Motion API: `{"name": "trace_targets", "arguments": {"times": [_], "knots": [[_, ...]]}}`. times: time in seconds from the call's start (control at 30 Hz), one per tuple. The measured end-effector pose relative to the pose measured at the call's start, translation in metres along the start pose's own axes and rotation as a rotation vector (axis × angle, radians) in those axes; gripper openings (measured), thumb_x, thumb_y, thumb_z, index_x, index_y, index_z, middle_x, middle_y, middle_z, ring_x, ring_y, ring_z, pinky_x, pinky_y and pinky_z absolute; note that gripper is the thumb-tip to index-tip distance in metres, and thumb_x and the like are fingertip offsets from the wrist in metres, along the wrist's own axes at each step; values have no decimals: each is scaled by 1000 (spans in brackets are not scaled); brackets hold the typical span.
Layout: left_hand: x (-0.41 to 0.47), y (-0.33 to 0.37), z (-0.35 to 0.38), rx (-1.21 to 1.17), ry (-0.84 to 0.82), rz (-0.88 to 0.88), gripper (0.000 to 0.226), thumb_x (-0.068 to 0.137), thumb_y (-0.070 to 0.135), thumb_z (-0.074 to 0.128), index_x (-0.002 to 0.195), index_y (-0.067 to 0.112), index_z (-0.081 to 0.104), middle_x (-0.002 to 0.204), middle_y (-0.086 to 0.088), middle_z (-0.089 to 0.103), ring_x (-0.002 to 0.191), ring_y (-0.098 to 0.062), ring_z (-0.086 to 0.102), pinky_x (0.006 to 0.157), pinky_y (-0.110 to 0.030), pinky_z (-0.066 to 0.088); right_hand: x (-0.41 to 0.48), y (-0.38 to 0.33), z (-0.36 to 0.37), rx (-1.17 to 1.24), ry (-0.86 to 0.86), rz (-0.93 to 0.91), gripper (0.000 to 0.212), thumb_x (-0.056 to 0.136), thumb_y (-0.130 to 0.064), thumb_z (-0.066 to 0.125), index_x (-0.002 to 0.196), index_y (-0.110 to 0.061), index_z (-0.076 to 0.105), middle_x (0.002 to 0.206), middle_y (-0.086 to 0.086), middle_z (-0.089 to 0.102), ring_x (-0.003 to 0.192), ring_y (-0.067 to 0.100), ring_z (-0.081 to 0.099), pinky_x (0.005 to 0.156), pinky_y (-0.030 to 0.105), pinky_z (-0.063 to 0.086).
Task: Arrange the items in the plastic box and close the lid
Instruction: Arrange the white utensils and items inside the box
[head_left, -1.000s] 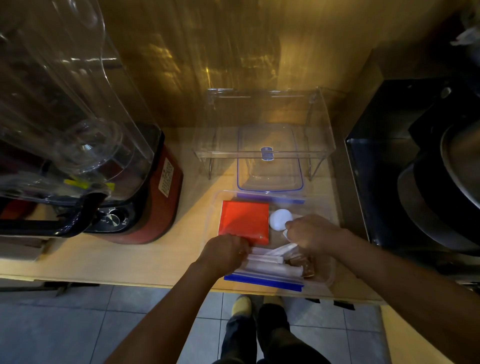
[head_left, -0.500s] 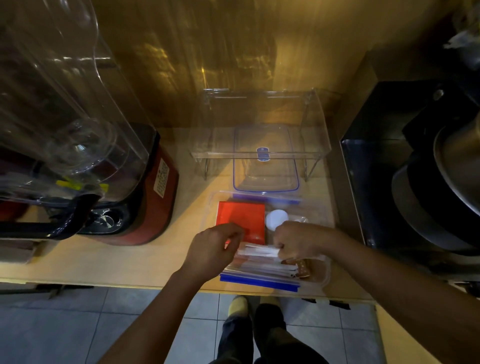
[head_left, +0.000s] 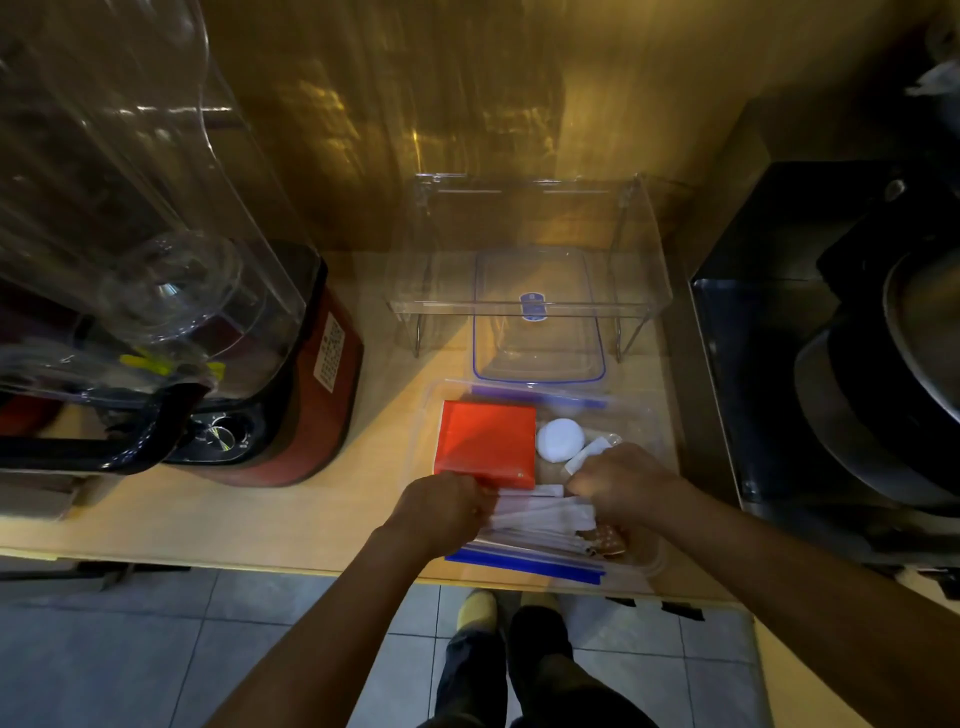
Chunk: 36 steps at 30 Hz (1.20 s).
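A clear plastic box (head_left: 644, 415) with blue clips stands at the counter's front edge. Inside lie a red packet (head_left: 485, 441), a round white item (head_left: 559, 439), several white paper sachets (head_left: 540, 519) and a brown item (head_left: 605, 540). My left hand (head_left: 441, 512) is closed on the left ends of the sachets. My right hand (head_left: 623, 483) is closed at their right ends, with a small white sachet (head_left: 589, 454) sticking out of its fingers. The clear lid (head_left: 537, 322) with a blue rim lies behind the box.
A clear acrylic stand (head_left: 519, 244) straddles the lid by the wall. A red and black blender (head_left: 260, 389) with a clear jug fills the left side. A black appliance (head_left: 831, 338) stands on the right. The floor and my feet show below the counter edge.
My left hand lifted off the box half a second ago and has come back down onto the sachets. My right hand stays at their right ends.
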<state>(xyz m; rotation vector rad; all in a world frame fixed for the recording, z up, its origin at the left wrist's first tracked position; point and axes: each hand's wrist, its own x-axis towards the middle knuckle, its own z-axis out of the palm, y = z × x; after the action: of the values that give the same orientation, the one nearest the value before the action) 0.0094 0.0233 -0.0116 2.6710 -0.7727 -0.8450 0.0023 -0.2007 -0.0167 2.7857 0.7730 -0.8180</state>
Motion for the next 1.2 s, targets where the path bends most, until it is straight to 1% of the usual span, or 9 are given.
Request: {"name": "trace_targets", "arguments": {"times": [0.13, 0.27, 0.4, 0.57, 0.73, 0.9, 1.03, 1.1, 1.2], "knots": [[3, 4, -4, 20, -2, 20, 17, 88, 25, 60, 100, 19, 70, 108, -1, 71, 99, -19, 65, 86, -34, 54, 4, -1, 4, -57, -20, -63, 26, 92, -10, 45, 110, -3, 62, 113, 15, 67, 111, 31, 57, 94, 38, 45], [6, 6, -5, 6, -28, 14, 15, 87, 18, 60, 97, 13, 70, 103, -7, 73, 94, -23, 67, 82, -34, 54, -2, 6, -6, -38, 13, -98, 22, 87, -14, 50, 102, -8, 65, 107, 11, 67, 104, 29, 59, 87, 36, 44], [7, 4, -5, 7, -53, 20, 16, 88, 14, 59, 100, 9, 69, 101, -11, 73, 91, -26, 68, 82, -35, 55, -6, 13, -20, -18, -76, -126, 20, 88, -13, 53, 106, -9, 61, 115, 11, 60, 109, 27, 54, 94, 39, 43], [9, 5, -5, -9, -75, 45, 17, 90, 14, 58, 101, 9, 70, 104, -10, 72, 94, -24, 67, 84, -33, 54, -17, 33, -52, 306, -208, 84, 23, 85, -14, 54, 106, -8, 63, 89, 1, 61, 92, 23, 56, 74, 27, 44], [9, 4, -5, 10, -68, 49, 18, 91, 16, 57, 102, 9, 69, 105, -9, 72, 95, -22, 67, 86, -31, 53, -25, 45, -74, 310, -109, 94, 18, 79, -2, 59, 93, -11, 67, 97, 3, 62, 83, 14, 51, 63, 23, 36], [7, 3, -5, 43, -56, 42, 22, 90, 19, 59, 109, 13, 67, 110, -6, 71, 97, -21, 67, 86, -33, 55, -30, 36, -73, 620, -60, 51, 25, 78, -3, 64, 69, -25, 57, 77, -7, 60, 75, 7, 55, 67, 23, 42], [-1, -1, -10, -49, 56, 4, 29, 84, 27, 67, 112, 23, 63, 114, 1, 69, 99, -18, 65, 79, -25, 49, -18, 9, -42, 726, -55, -1, 8, 82, -3, 61, 86, -9, 62, 82, 0, 60, 78, 12, 56, 65, 17, 42], [-4, -1, -11, -102, 133, 8, 35, 83, 29, 67, 117, 29, 61, 116, 6, 68, 100, -16, 65, 75, -23, 45, -12, -5, -28, 780, -44, -4, 12, 84, -9, 62, 96, -7, 62, 91, 6, 64, 85, 17, 58, 72, 22, 45], [-5, 4, -8, -93, 79, 63, 35, 88, 25, 62, 122, 32, 60, 124, 6, 65, 108, -15, 62, 86, -27, 50, -7, -20, -15, 820, -24, 10, 18, 88, -19, 60, 104, -11, 60, 106, 5, 65, 100, 19, 59, 83, 28, 45]]}}
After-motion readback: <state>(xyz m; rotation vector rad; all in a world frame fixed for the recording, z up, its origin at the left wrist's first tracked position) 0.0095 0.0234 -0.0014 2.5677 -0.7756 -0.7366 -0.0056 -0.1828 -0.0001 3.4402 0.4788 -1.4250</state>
